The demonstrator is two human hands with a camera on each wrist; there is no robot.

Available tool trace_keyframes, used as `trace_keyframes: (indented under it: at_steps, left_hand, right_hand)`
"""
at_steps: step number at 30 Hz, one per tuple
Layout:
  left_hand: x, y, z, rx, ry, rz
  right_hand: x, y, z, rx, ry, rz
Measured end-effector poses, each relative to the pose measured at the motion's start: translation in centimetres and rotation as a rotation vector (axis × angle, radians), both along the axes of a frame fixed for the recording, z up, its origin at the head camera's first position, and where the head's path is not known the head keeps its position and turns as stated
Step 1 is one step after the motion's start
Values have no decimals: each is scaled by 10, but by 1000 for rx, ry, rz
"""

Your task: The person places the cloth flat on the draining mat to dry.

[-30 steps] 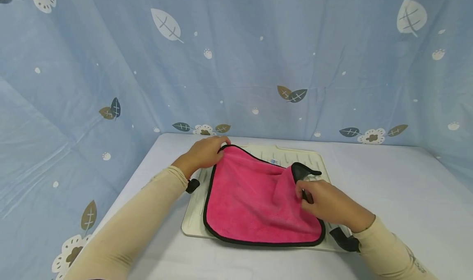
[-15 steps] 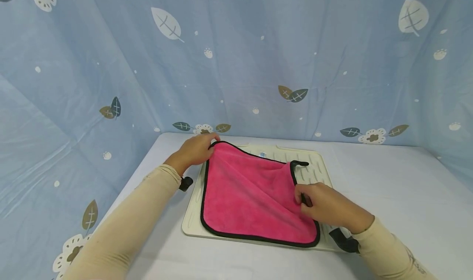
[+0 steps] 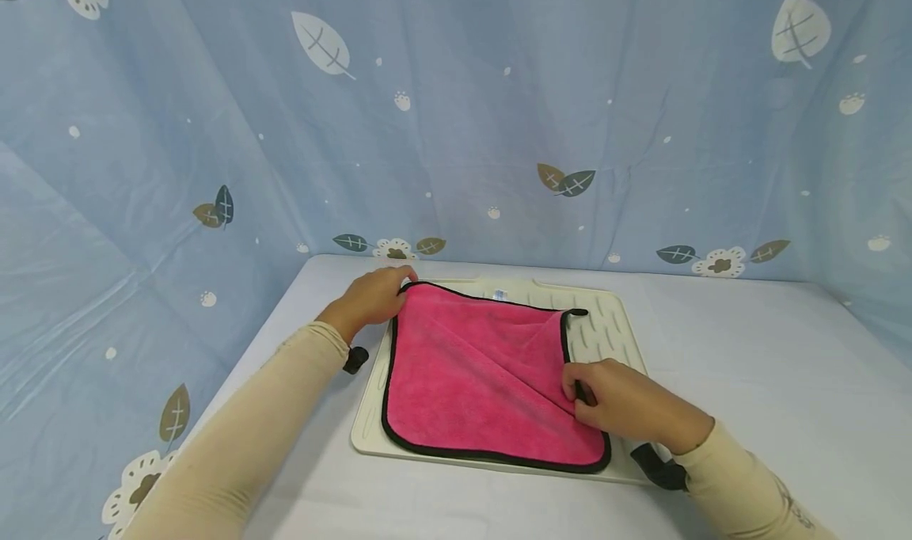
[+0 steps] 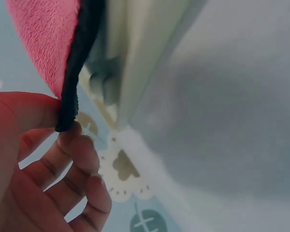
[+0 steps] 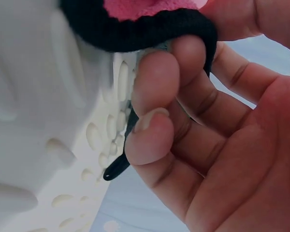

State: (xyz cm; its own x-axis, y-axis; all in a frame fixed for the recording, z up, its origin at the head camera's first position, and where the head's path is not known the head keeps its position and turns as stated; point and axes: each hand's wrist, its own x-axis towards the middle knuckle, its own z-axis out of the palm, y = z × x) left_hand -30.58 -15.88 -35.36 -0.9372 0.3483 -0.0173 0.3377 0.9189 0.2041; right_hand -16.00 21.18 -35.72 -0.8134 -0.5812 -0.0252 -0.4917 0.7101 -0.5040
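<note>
A pink plush cloth (image 3: 484,382) with black edging is spread over a cream ridged tray (image 3: 606,330). My left hand (image 3: 370,298) pinches its far left corner between thumb and fingers; in the left wrist view the black edging (image 4: 77,67) sits between the thumb and index finger, the corner raised. On the other side, my right hand (image 3: 620,397) pinches the right edge about midway down. The right wrist view shows that edging (image 5: 135,36) curling between thumb and fingertips, above the tray's raised ribs. The far right corner folds over into a small black tip (image 3: 579,312).
The tray lies on a white-covered table (image 3: 748,358). A blue curtain (image 3: 456,128) with leaf and flower prints hangs behind and to the left. A small pale blue label (image 3: 501,295) shows near the tray's far edge. Black straps (image 3: 659,467) sit at the wrists.
Both hands have shifted the cloth left across the tray, flattening its upper folds. The left hand first rose slightly, then came lower. More of the tray's right side shows.
</note>
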Motion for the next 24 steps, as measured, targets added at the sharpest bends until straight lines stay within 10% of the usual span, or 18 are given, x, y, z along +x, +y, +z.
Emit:
trace_keyframes:
  at_steps: [11,24]
  left_hand:
    - [10,-5,-6,-7,-4,-2]
    - [60,-9,2,42,94,-33]
  right_hand:
    - [0,3,0,-3,9,-3]
    - [-16,8,8,-109,163,-231]
